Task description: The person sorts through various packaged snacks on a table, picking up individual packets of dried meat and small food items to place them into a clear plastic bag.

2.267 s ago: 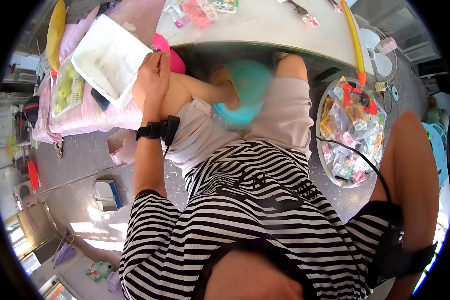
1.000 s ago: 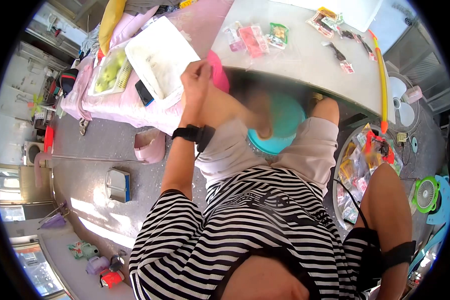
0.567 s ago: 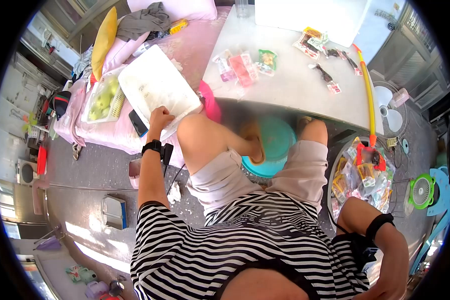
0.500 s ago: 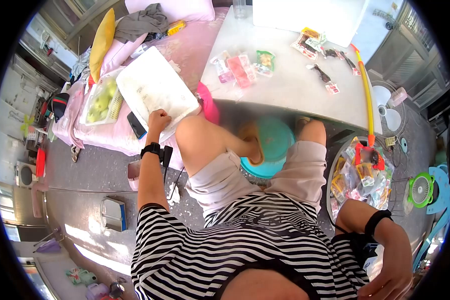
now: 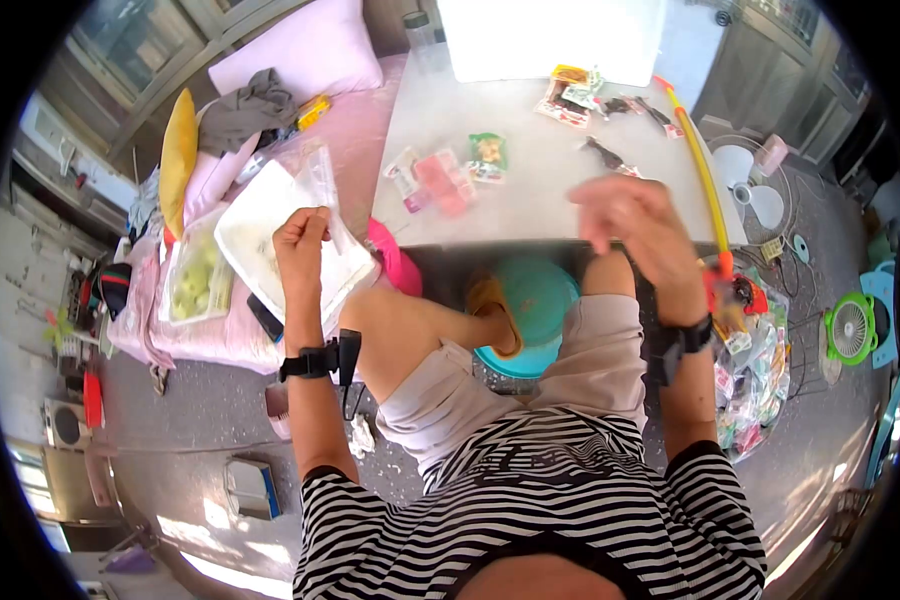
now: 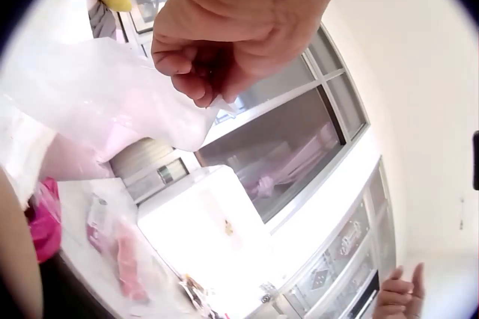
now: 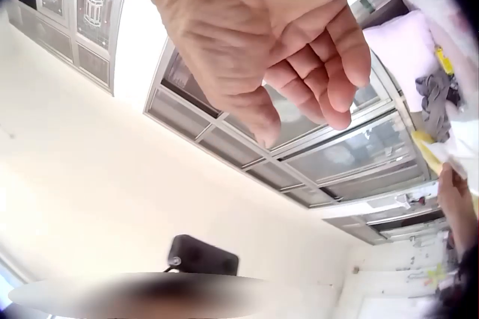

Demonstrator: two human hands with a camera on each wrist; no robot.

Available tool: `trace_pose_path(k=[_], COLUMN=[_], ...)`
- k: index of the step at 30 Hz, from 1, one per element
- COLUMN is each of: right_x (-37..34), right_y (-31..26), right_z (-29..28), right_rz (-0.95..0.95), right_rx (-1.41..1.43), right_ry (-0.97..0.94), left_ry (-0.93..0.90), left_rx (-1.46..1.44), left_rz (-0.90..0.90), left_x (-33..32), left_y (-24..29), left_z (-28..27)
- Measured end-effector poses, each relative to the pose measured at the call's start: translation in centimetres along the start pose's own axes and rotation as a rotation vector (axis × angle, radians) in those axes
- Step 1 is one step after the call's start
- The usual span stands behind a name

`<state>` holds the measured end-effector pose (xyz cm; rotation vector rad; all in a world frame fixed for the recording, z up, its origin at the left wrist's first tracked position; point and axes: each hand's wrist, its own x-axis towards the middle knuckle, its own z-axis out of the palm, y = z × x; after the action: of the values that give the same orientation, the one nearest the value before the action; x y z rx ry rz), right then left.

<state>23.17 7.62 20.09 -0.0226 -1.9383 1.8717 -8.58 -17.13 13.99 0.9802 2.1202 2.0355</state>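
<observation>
In the head view my left hand [image 5: 302, 250] is raised over the white foam box [image 5: 260, 235]. Its thumb and fingertips pinch a clear plastic bag [image 5: 315, 175], whose sheet spreads away from the left hand [image 6: 239, 27] in the left wrist view [image 6: 105, 91]. My right hand [image 5: 638, 225], blurred, hangs above the front edge of the white table [image 5: 520, 210]. Fingers loosely bent, the right hand [image 7: 262, 42] holds nothing in the right wrist view. Small packets, one pink [image 5: 444, 180] and one green [image 5: 488, 157], lie on the table between the two hands.
A yellow and orange tube [image 5: 705, 175] lies along the table's right edge. Dark items in packets [image 5: 568, 98] are at the back. A teal basin [image 5: 540, 310] stands under the table, a tray of packets [image 5: 755, 390] at the right, a fruit basket [image 5: 198, 285] at the left.
My left hand has lifted from the foam box, with the clear bag now in its fingers. My right hand has come from low beside my body up to the table's front.
</observation>
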Motion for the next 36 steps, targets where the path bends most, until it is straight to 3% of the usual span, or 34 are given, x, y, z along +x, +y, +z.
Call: trace_pose_path(k=[1,7,11,14,21,24,27,31,33,36], right_x=[1.3,6.2,7.8,6.6,6.0,6.4,6.2,4.7,3.5,3.1], right_y=[1.7,8.7,11.9,13.3,17.9,19.3,19.6,17.8,21.1,20.4], right_z=[0.5,1.2,-0.2,-0.7,-0.3,0.0,0.1,-1.5,-3.7,-3.4], right_rz=[0.129,0.195,0.210,0.166,0.240,0.292,0.192,0.347,0.360,0.294], right_rx=[-0.034,0.139,0.200,0.193,0.202,0.226,0.113,-0.109,-0.384,-0.846], right_ry=[0.127,0.251,0.373,0.503,0.715,0.683,0.589,0.602,0.606,0.675], left_ry=[-0.061,-0.327,-0.493,-0.421,-0.579,-0.638,-0.662,-0.539,-0.492,-0.525], left_rx=[-0.011,0.108,0.200,0.224,0.133,0.007,-0.216,-0.282,-0.276,-0.245], left_rz=[0.035,0.232,0.314,0.522,0.205,-0.015,-0.154,-0.192,-0.160,-0.109], left_x=[0.1,-0.1,-0.6,-0.7,-2.7,-2.6,-2.6,-1.8,-0.9,-1.1], left_y=[0.7,2.4,0.5,-2.8,-6.0,-7.3,-7.9,-9.5,-9.7,-8.7], left_z=[2.3,14.4,18.7,20.6,22.0,21.8,21.5,21.6,21.6,22.1])
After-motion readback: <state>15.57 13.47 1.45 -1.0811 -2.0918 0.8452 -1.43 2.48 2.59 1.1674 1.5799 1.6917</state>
